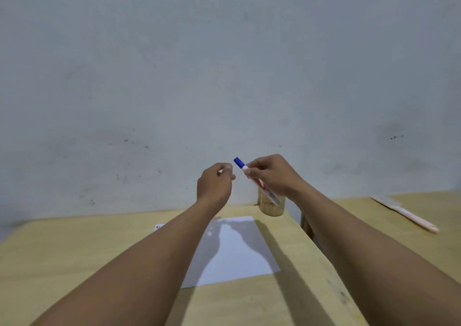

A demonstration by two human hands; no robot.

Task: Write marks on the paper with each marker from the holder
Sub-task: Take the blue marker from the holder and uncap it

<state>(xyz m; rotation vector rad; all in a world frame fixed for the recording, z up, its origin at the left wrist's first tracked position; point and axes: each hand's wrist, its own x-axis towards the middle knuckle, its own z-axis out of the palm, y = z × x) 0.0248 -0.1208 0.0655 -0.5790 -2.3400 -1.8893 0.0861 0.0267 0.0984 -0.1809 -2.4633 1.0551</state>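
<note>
White marker w/ blue cap (pixel 252 176) held in right hand (pixel 269 176), cap toward 11 o'clock, barrel partly hidden. Left hand (pixel 215 183) loosely curled at 9, holding nothing. Wooden cylinder holder (pixel 270 207) half hidden; white paper sheet (pixel 239 251) at 6.

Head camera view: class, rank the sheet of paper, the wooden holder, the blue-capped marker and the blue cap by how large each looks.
1. Paper, clearly the largest.
2. Wooden holder and marker: unsure, since the right hand covers part of both.
3. Blue cap, smallest.
</note>
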